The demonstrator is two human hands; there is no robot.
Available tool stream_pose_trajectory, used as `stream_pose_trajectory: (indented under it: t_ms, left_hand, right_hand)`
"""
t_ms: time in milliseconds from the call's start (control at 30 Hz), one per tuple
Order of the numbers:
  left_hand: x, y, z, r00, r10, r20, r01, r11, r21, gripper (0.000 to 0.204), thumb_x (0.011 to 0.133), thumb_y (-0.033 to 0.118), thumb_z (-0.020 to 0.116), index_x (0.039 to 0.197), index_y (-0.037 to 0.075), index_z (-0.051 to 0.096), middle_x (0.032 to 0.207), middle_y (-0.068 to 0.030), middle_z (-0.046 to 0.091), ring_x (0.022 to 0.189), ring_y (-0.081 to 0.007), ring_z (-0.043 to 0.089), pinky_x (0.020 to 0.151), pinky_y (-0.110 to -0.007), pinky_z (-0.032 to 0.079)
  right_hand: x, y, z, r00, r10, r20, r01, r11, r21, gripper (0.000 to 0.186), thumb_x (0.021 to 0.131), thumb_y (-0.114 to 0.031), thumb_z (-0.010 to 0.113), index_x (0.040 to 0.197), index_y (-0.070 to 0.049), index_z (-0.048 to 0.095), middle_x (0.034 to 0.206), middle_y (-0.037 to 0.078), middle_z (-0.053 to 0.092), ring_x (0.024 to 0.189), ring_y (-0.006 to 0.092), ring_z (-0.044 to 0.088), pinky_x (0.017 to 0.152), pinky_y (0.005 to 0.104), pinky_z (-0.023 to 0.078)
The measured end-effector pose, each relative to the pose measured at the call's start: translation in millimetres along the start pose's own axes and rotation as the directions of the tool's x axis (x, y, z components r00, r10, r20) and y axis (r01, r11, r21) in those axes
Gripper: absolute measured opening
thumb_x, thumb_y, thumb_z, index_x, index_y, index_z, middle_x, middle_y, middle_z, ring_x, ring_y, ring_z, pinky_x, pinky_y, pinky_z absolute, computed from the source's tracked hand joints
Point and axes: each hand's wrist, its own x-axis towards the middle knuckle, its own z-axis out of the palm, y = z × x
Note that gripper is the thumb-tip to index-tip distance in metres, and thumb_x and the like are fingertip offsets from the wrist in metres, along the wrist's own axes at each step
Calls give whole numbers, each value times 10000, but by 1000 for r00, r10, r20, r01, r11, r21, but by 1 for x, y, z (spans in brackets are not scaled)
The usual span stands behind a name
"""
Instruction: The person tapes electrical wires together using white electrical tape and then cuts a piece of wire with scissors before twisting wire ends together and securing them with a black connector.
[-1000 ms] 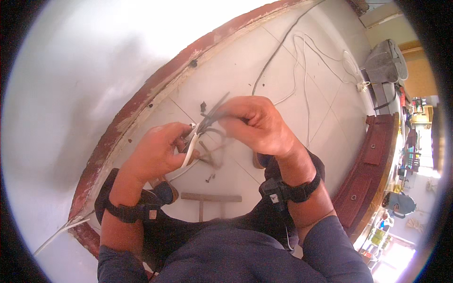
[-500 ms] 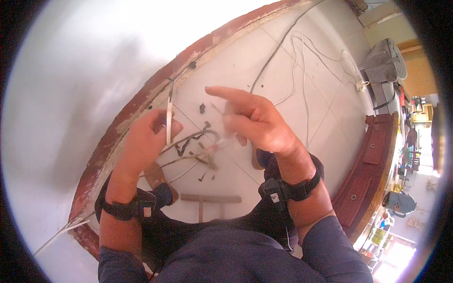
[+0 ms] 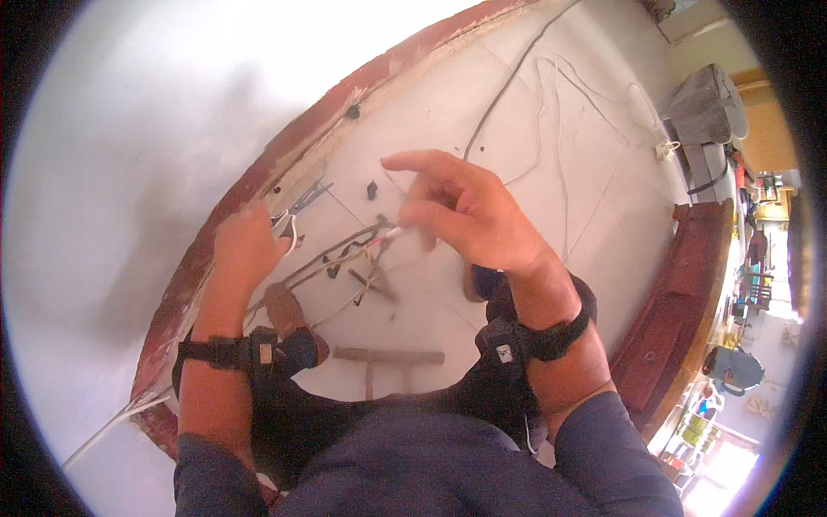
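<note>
The left hand (image 3: 247, 246) is clamped on scissors (image 3: 293, 213); the right hand (image 3: 478, 215), blurred, may grip the cable (image 3: 363, 252) end; can't tell. A swing of the 2 blades (image 3: 312, 195) could nick skin.

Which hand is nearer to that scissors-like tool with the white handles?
Left. The left hand has the scissors-like tool by its white handle end; the right hand is apart, off to the right beyond the dark blades.
</note>
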Motion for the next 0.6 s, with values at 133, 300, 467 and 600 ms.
stream_pose_trajectory:
  t_ms: [133, 300, 467, 600]
  left_hand:
    - [12, -2, 12, 976, -3, 217, 17, 998, -61, 435, 715, 368, 841, 827, -9, 655, 829, -195, 675, 843, -377, 670, 746, -471, 516]
    - [21, -9, 29, 914, -51, 403, 152, 963, -224, 381, 712, 336, 839, 824, 5, 687, 830, -203, 681, 820, -382, 669, 746, -461, 525]
    - [27, -22, 62, 952, 228, 205, -236, 972, 11, 300, 720, 235, 804, 878, 0, 702, 893, -235, 682, 838, -402, 672, 775, -470, 543]
    - [48, -11, 60, 928, 143, 343, -186, 978, 98, 295, 729, 179, 764, 934, -18, 689, 994, -259, 662, 928, -407, 663, 829, -479, 539]
  right_hand:
    - [1, -2, -2, 994, 108, -7, -108, 994, -22, 444, 934, -35, 619, 1365, 5, 523, 813, 17, 624, 689, 88, 588, 622, 229, 483]
    - [-1, -3, 0, 995, 96, -9, -96, 995, -6, 430, 937, -51, 622, 1354, 6, 531, 816, 15, 630, 688, 83, 587, 621, 227, 485]
    - [-1, -1, 0, 992, 126, -21, -125, 991, 38, 408, 943, -67, 625, 1338, 0, 549, 821, 9, 632, 689, 77, 581, 614, 221, 479]
    - [0, -4, 3, 990, 131, -43, -130, 991, 30, 394, 943, -69, 628, 1326, -2, 564, 818, 8, 629, 676, 76, 576, 605, 220, 471]
